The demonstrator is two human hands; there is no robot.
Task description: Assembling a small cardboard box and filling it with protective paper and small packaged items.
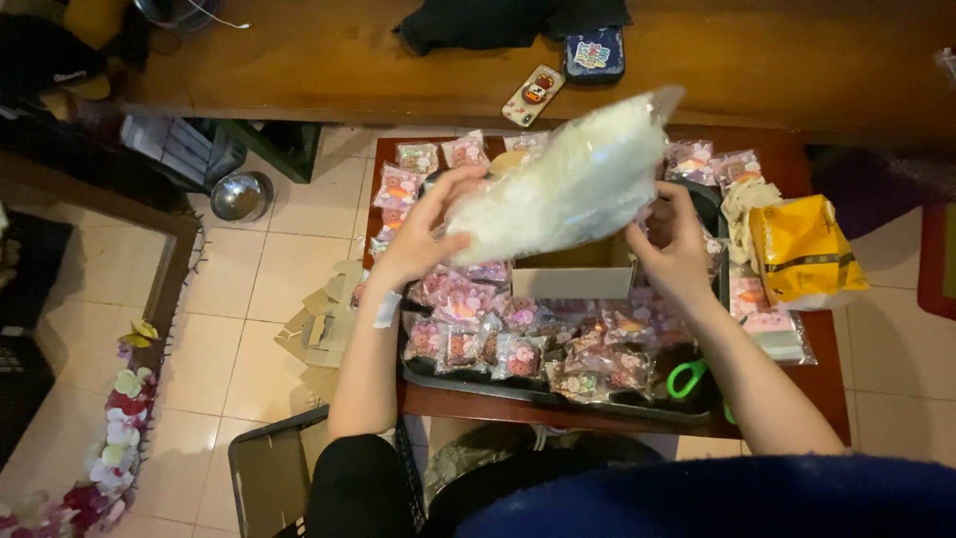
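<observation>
Both hands, left hand (423,239), right hand (675,249), gripping clear bag (563,184) ends, apparently above crowded tray (558,399)

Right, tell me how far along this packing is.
Done: many small pink sealed packets fill the dark tray. In hand: left hand and right hand hold a clear bag of white pieces over an open cardboard box. What is left cannot be judged here.

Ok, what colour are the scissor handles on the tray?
Bright green scissor handles, at the tray's front right corner; the head view shows them.
</observation>
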